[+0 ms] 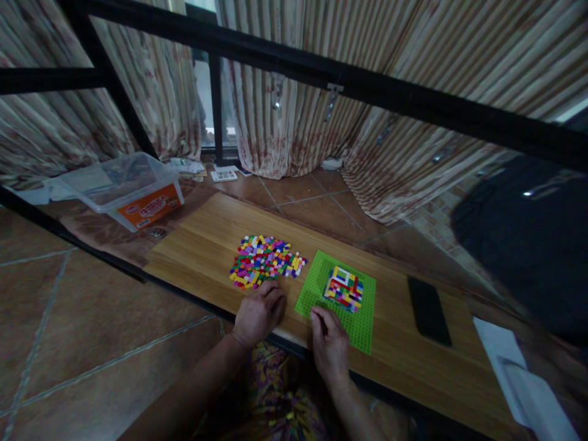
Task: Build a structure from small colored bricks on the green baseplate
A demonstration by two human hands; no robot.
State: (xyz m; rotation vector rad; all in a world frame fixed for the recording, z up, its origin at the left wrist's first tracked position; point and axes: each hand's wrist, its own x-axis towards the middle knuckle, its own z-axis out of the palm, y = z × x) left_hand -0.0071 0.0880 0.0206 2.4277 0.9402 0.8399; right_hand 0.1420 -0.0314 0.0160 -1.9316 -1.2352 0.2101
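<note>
A loose pile of small coloured toy bricks point(264, 260) lies on the wooden table point(193, 251). My left hand point(261, 312) rests at the pile's near edge, its fingers curled in; whatever they hold, if anything, is hidden. To the right lies a green studded baseplate point(315, 285), carrying a low block structure point(343, 289) of many-coloured bricks with white and red on top. At the near left edge of that plate is my right hand point(329, 343), thumb and forefinger drawn together. Anything between those fingertips is too small to make out.
A black phone point(429, 310) lies right of the baseplate. White papers point(519, 367) sit at the table's right end. Beyond the left end stands a clear plastic bin point(133, 184) with an orange label. A dark metal rail point(294, 46) crosses before striped curtains point(294, 122).
</note>
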